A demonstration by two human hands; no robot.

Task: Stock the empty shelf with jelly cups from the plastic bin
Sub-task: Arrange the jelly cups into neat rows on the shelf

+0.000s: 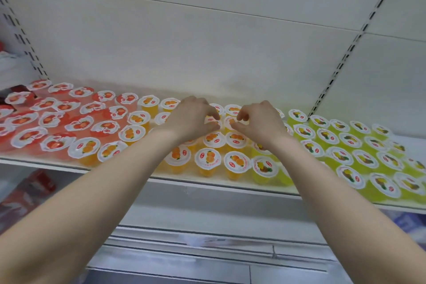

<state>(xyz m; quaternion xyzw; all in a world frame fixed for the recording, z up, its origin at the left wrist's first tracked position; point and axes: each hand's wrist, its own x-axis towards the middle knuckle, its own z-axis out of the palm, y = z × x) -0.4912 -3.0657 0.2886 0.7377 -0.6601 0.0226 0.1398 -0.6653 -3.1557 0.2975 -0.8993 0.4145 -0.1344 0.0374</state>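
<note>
A white shelf [207,183] carries rows of jelly cups with white foil lids: red ones [55,143] on the left, orange ones [207,159] in the middle, yellow-green ones [364,159] on the right. Both arms reach over the orange rows. My left hand [191,117] has curled fingers pinching the lid edge of an orange cup [213,122] in a back row. My right hand [260,120] pinches the neighbouring orange cup [230,122] the same way. The plastic bin is out of view.
Slotted upright rails [352,46] run up the white back panel on both sides. Red packages [27,193] lie on a lower shelf at the left, blue packs [410,223] at the lower right. A grey ledge [207,251] runs below the shelf.
</note>
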